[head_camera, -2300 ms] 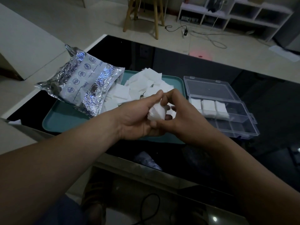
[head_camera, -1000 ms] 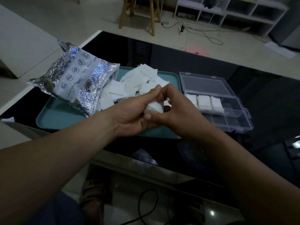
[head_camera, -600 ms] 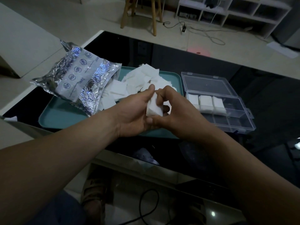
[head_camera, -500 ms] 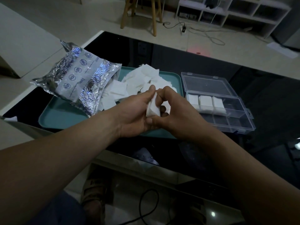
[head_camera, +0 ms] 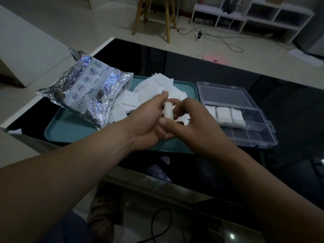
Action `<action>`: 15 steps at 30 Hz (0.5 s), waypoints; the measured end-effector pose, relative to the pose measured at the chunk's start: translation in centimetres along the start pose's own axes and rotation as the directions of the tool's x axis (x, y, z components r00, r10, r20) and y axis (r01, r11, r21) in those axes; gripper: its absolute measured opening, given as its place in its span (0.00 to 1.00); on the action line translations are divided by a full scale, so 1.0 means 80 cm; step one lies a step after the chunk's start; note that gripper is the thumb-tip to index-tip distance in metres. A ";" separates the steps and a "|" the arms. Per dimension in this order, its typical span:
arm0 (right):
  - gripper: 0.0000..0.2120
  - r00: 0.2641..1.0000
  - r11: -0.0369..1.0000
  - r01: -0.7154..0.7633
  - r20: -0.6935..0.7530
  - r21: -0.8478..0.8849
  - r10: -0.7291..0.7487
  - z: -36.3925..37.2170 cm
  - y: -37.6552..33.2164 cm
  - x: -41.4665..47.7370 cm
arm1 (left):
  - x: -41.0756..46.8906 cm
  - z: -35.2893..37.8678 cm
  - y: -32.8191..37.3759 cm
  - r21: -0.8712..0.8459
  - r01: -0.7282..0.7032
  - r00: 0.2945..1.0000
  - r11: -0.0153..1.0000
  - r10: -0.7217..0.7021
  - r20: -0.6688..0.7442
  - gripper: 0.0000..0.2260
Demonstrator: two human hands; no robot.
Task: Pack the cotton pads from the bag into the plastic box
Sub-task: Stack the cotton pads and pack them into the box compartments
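My left hand [head_camera: 149, 123] and my right hand [head_camera: 191, 123] together grip a small stack of white cotton pads [head_camera: 168, 111], held on edge above the teal tray [head_camera: 70, 130]. Loose cotton pads [head_camera: 154, 88] lie heaped on the tray beside the crinkled silver bag [head_camera: 89, 92], whose open mouth faces the heap. To the right the clear plastic box [head_camera: 252, 135] lies open, with three stacks of pads [head_camera: 226, 114] in its back row of compartments. Its front compartments hold nothing.
The tray and box sit on a dark glossy table [head_camera: 289, 106]. A wooden stool [head_camera: 154, 16], floor cables [head_camera: 228, 41] and a white shelf unit [head_camera: 254, 16] stand beyond the table. The box lid [head_camera: 224, 95] lies flat behind the box.
The pad bundle between my hands has turned from a rounded wad into an upright squared stack. Both hands stay in place over the tray.
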State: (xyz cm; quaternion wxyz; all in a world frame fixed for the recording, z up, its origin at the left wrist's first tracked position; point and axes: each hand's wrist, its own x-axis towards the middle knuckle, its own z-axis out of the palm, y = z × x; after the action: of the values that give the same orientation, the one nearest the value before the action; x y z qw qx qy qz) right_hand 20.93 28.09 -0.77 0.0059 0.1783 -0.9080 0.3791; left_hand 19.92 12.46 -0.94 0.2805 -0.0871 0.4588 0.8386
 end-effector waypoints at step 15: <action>0.14 0.994 0.988 -0.081 -0.068 0.129 0.091 -0.004 -0.005 0.017 | 0.011 -0.001 0.003 -0.037 -0.222 0.960 0.974 0.212 -0.180 0.10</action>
State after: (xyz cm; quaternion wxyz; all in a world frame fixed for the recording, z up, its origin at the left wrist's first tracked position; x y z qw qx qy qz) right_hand 19.77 27.64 -0.07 0.0118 0.1247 -0.8882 0.4420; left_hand 19.08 12.67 -1.15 0.1428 -0.1175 0.4644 0.8661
